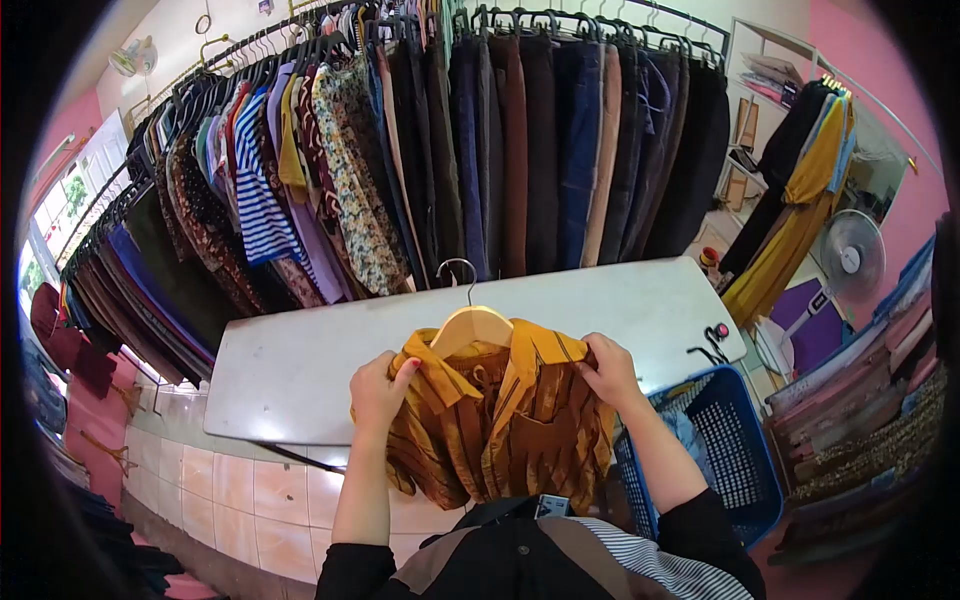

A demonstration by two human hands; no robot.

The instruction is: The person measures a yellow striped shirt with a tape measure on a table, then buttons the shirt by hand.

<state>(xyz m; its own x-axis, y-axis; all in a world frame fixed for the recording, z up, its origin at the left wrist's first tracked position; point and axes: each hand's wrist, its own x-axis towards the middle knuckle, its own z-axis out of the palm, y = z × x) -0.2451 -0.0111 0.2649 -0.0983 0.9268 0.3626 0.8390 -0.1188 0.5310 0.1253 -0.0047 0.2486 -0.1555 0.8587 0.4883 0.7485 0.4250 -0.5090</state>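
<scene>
A mustard-yellow shirt [540, 440] with dark stripes and a chest pocket hangs on a wooden hanger [472, 326] in front of me. The hanger's metal hook points up over the white table. My left hand [380, 390] grips the shirt at its left shoulder, beside the collar, with the thumb on top. On the other side my right hand [610, 370] pinches the opposite shoulder near the collar tip. The shirt's lower part hangs down over the table's near edge, close to my body.
Behind the white table [290, 370] stand racks packed with trousers [575, 150] and patterned tops [350, 170]. A blue plastic basket [735, 440] with light-blue cloth inside is at the right. Black hangers [712, 345] lie on the table's right end. A fan [850, 258] stands beyond.
</scene>
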